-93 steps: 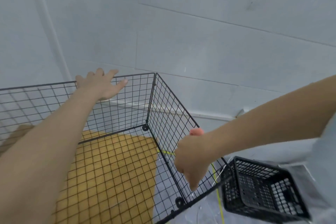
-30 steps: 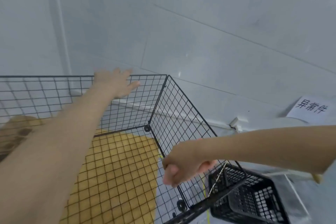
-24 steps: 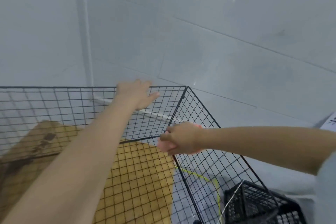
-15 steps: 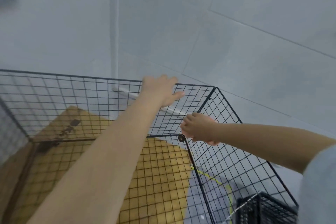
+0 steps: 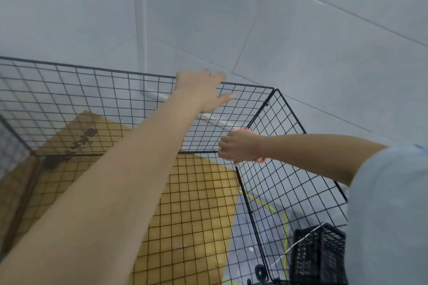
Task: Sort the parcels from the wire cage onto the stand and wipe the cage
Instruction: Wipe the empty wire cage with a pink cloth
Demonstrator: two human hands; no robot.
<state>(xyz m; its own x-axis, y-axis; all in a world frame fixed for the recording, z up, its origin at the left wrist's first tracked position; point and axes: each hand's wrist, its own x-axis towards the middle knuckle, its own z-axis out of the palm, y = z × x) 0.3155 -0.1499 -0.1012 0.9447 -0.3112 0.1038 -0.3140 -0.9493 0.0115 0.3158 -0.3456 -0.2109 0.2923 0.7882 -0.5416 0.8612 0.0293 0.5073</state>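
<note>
The black wire cage (image 5: 289, 159) fills the lower view, with no parcels showing inside it. My left hand (image 5: 201, 91) reaches over the far panel and its fingers hook over the top rim. Inside the cage, at the far right corner, my right hand (image 5: 238, 148) grips a pink cloth (image 5: 260, 159) pressed against the corner wires. Only small bits of the cloth show past my fingers. The stand is out of view.
A yellow-brown cardboard sheet (image 5: 196, 206) lies under the cage's mesh floor. A black plastic crate (image 5: 317, 257) stands on the floor outside the cage at the lower right. Grey tiled walls meet in a corner close behind the cage.
My right hand with the pink cloth has moved from the near end of the right panel to the far corner. My left hand has stayed on the far rim. The camera has turned left.
</note>
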